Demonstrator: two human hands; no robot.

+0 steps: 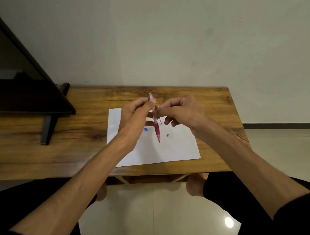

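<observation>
A pink pen (156, 128) with a dark red grip hangs nearly upright above a white sheet of paper (171, 149), tip down. My left hand (137, 117) grips its upper barrel. My right hand (183, 111) is close beside the pen, fingers curled, pinching something thin and short near the barrel; what it is I cannot tell. On the paper lie a small blue piece (146, 129) and a tiny grey piece (167, 135).
The paper lies on a low wooden table (78, 142) against a pale wall. A black screen on a stand (18, 81) occupies the table's left part. Below the table's front edge are my knees and a glossy tiled floor (149, 219).
</observation>
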